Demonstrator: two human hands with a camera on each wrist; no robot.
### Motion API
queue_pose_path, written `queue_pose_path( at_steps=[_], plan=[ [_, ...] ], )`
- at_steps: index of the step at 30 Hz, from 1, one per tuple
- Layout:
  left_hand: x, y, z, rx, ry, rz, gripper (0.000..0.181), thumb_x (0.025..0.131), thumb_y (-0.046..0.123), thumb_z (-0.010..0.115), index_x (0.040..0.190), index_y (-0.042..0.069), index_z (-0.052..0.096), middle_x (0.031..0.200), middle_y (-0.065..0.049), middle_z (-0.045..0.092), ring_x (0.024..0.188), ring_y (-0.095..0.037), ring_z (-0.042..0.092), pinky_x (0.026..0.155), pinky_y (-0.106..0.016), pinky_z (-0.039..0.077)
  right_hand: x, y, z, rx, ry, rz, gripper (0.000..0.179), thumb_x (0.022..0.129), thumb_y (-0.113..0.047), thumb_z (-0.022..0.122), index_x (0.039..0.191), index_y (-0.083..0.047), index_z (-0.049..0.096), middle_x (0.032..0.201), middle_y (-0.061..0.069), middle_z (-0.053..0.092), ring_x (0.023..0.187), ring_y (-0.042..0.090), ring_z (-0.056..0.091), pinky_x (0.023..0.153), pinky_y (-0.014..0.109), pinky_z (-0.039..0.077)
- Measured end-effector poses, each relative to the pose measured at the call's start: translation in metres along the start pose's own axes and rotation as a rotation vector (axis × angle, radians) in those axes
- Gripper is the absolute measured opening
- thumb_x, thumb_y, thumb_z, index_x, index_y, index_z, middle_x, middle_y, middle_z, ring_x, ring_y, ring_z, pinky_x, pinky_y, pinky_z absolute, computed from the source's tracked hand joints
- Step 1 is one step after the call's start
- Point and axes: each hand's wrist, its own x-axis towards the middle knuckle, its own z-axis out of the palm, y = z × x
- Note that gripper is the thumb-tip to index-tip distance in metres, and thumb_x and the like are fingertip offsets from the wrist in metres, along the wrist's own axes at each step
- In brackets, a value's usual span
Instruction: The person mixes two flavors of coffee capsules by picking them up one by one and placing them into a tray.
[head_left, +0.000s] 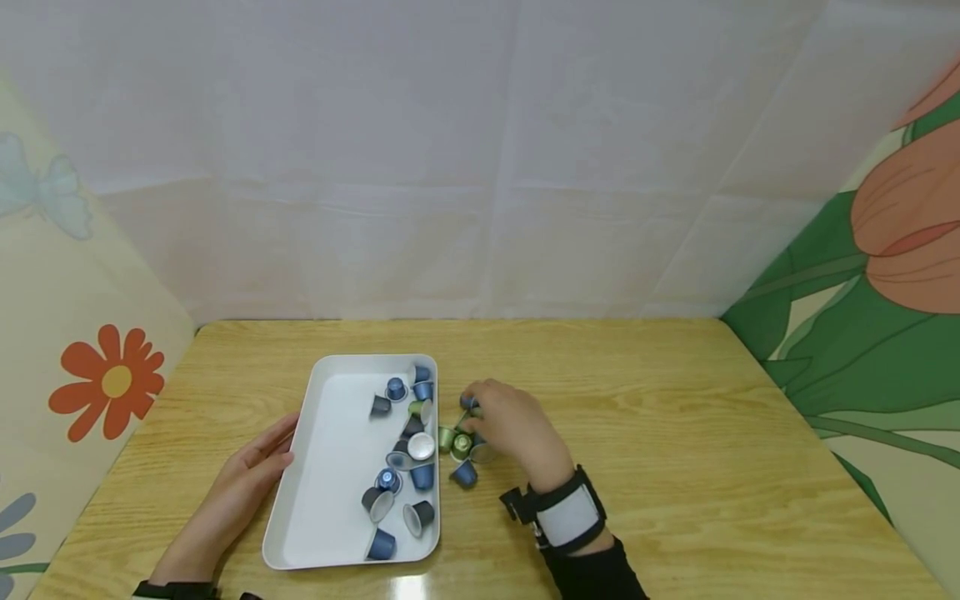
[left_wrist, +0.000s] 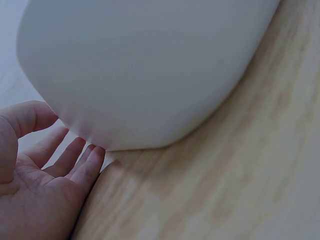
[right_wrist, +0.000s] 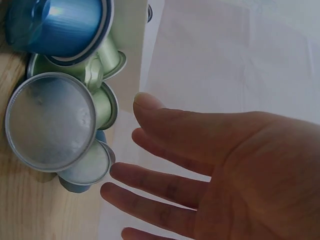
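Now, a white tray (head_left: pixel 330 467) is touched by one hand and loose capsules (head_left: pixel 446 438) are overhung by the other

The tray is set on a wood-grained table (head_left: pixel 637 417), left of the loose capsules. Its outer wall, on the left side, is met by the fingertips of the left hand (head_left: pixel 247 475); the fingers are extended and parted, with the thumb set above them at the edge.

The right hand (head_left: pixel 517 425) is held over the small pile just beside the tray's right wall. In the right wrist view, its fingers are spread and nothing is pinched between them and the thumb; whether a capsule is touched by a fingertip cannot be told. Within the pile, a green capsule (head_left: pixel 462 446) is seen near the middle and a blue capsule (head_left: pixel 465 474) at the near end, tilted.

Inside the tray, blue, dark and green capsules are scattered along the right half, some tipped over; one silvery lid (head_left: pixel 421 446) is turned upward. A black strap (head_left: pixel 551 508) with a pale patch is worn on the right wrist. Behind the table, a creased white sheet (head_left: pixel 375 208) is hung.
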Motion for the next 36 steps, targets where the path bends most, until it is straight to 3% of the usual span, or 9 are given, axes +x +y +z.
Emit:
queue_pose_path(
  at_steps=[8,17,26,31,36],
  plan=[
    [0.0,0.001,0.001,0.002,0.006,-0.014,0.063,0.103,0.014,0.053,0.153,-0.009,0.022,0.158,-0.026,0.02,0.122,0.011,0.046,0.097,-0.013,0.042,0.004,0.002,0.006,-0.029,0.002,-0.017,0.025,0.086,-0.016,0.077,0.109,-0.007,0.071,0.105,0.008,0.068,0.096,0.027,0.065,0.079,0.044,0.054],
    [0.0,0.0,0.0,-0.007,0.004,0.002,0.062,0.103,0.013,0.052,0.152,-0.009,0.022,0.156,-0.011,0.033,0.123,0.01,0.046,0.097,-0.014,0.043,0.005,0.005,0.009,-0.061,-0.017,0.024,0.019,0.087,-0.009,0.073,0.106,-0.006,0.071,0.101,0.009,0.067,0.091,0.025,0.065,0.075,0.041,0.055],
    [-0.001,0.0,0.0,-0.016,-0.001,0.009,0.061,0.103,0.012,0.052,0.152,-0.009,0.022,0.155,-0.008,0.035,0.124,0.009,0.046,0.097,-0.014,0.042,0.006,0.012,0.013,-0.092,-0.067,0.04,0.02,0.085,-0.003,0.072,0.105,-0.008,0.071,0.1,0.007,0.069,0.089,0.022,0.064,0.072,0.038,0.055],
    [-0.001,0.0,0.0,-0.022,-0.004,0.016,0.061,0.103,0.011,0.052,0.152,-0.01,0.022,0.15,0.001,0.04,0.124,0.008,0.046,0.097,-0.014,0.043,0.006,0.012,0.013,-0.092,-0.084,0.052,0.023,0.084,0.002,0.07,0.104,-0.01,0.071,0.099,0.006,0.068,0.088,0.021,0.063,0.07,0.037,0.054],
    [-0.001,0.0,0.0,-0.031,-0.005,0.021,0.061,0.103,0.01,0.052,0.152,-0.011,0.022,0.143,0.009,0.045,0.124,0.008,0.047,0.097,-0.014,0.043,0.006,0.012,0.013,-0.085,-0.092,0.06,0.015,0.086,-0.003,0.071,0.1,-0.01,0.069,0.095,0.005,0.067,0.081,0.019,0.061,0.067,0.035,0.052]
  ],
)
